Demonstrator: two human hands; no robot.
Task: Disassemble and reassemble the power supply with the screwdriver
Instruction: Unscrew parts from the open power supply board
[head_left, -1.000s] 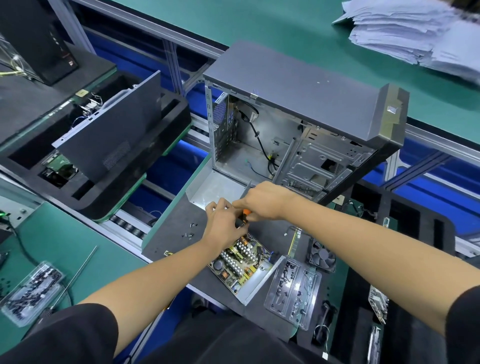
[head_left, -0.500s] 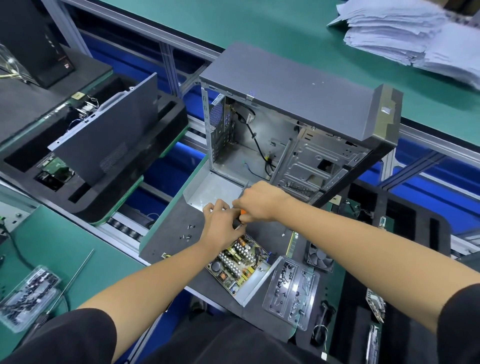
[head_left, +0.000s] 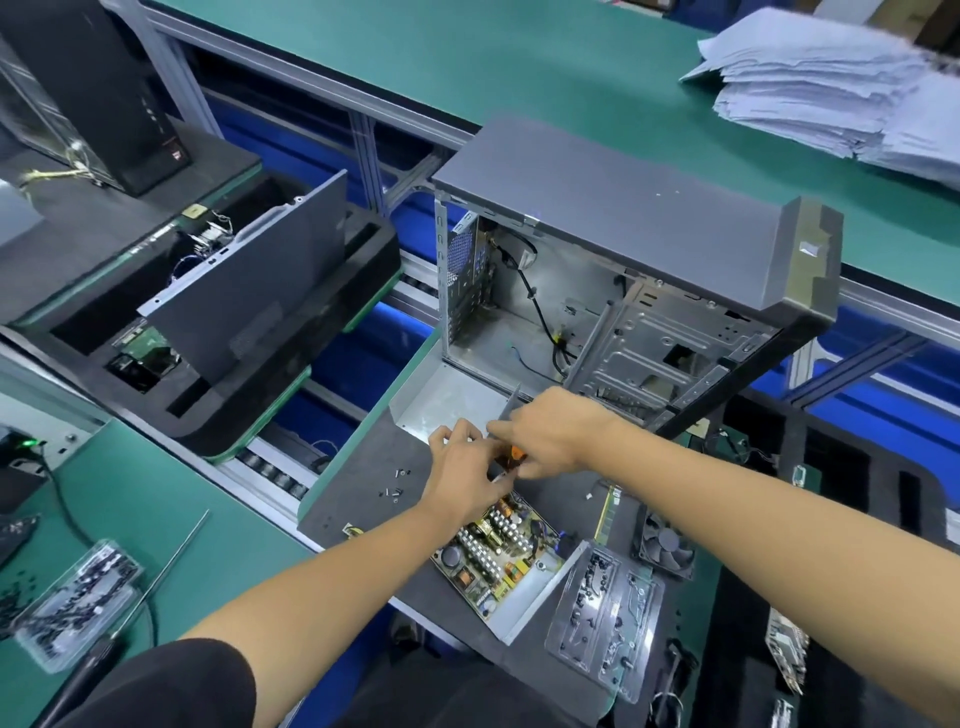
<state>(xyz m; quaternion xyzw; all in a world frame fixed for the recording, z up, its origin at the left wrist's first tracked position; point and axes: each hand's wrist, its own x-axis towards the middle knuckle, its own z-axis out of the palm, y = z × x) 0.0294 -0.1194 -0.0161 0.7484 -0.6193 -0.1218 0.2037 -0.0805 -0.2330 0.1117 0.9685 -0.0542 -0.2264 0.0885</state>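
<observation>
Head view: a dark grey matte desk (head_left: 363, 483) is seen from above, with both forearms reaching in over it.
Power supply (head_left: 498, 551): an open box of thin folded grey sheet metal is seen lying flat on the desk; its yellow-green board is exposed, crowded with cylindrical capacitors and copper-coloured coils.
Cover (head_left: 447, 400): a pale, dull metal sheet with upturned edges is seen just beyond the hands, against the open computer case (head_left: 623, 291).
Screwdriver (head_left: 511, 460): only an orange and black part of the handle is seen between the two hands; the tip is hidden.
Right hand (head_left: 550, 436): its fingers are curled round the screwdriver handle, above the far end of the power supply.
Left hand (head_left: 462, 467): it is held touching the right hand at the same far end, fingers bent; whether anything is pinched cannot be told.
Screws (head_left: 397, 486): small dark screws are scattered loose on the desk, just left of the left hand.
Plastic tray (head_left: 602, 618): a clear moulded tray is laid beside the near right of the power supply.
Fan (head_left: 665, 551): a black square fan is seen right of the board.
</observation>
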